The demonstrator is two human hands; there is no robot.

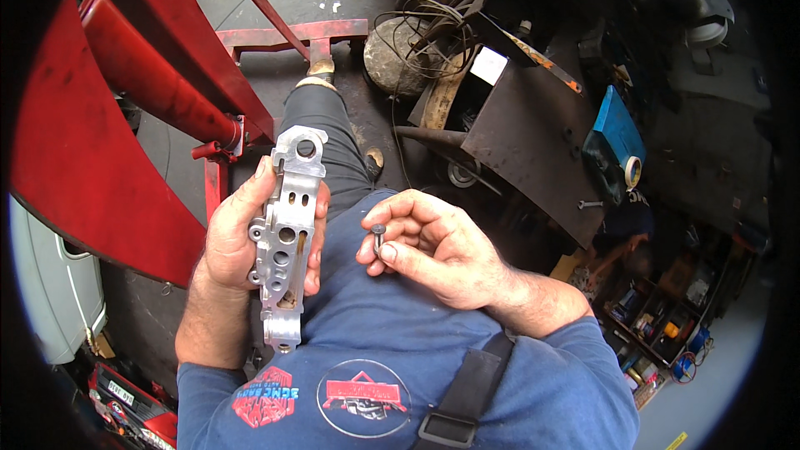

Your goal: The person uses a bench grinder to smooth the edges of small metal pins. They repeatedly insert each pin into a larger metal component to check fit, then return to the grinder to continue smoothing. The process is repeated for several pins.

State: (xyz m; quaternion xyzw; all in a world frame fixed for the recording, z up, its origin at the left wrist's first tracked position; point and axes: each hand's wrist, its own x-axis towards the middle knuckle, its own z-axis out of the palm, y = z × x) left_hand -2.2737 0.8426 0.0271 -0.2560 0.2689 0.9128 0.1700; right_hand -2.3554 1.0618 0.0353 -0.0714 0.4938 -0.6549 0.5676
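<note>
My left hand is closed around a long silver metal bracket with several round and oval holes. The bracket stands roughly lengthwise over my lap, its hooked end with one large hole pointing away from me. To its right, my right hand pinches a small dark metal bolt between thumb and fingers, its flat head up. Bolt and bracket are apart. The palm side of my left fingers is partly hidden behind the bracket.
A red steel frame rises close on my left. Ahead lie a round stone-like block and coiled cable. On the right a dark metal table carries a blue container, a tape roll and a wrench. Another person crouches beyond.
</note>
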